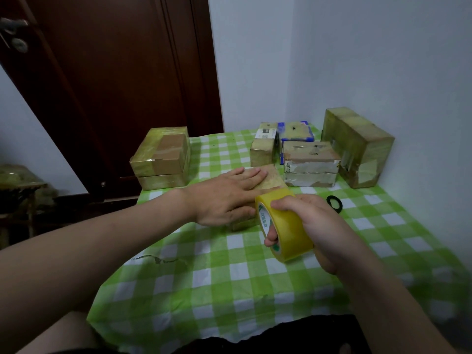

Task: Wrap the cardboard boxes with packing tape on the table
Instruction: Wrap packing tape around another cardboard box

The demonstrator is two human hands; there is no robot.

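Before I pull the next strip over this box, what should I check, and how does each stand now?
1. Box held down: left hand lies flat on it: ok.
2. Tape roll gripped: right hand holds it, fingers through the core: ok.
3. Tape end stuck to box: hidden: cannot tell.
4. Room to turn box: white box close behind: not ok.
5. Black ring away from box: ok.

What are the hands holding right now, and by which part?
The right hand grips the yellow tape roll, fingers hooked through its core, palm over the outer band. The left hand lies flat on a cardboard box, gripping nothing.
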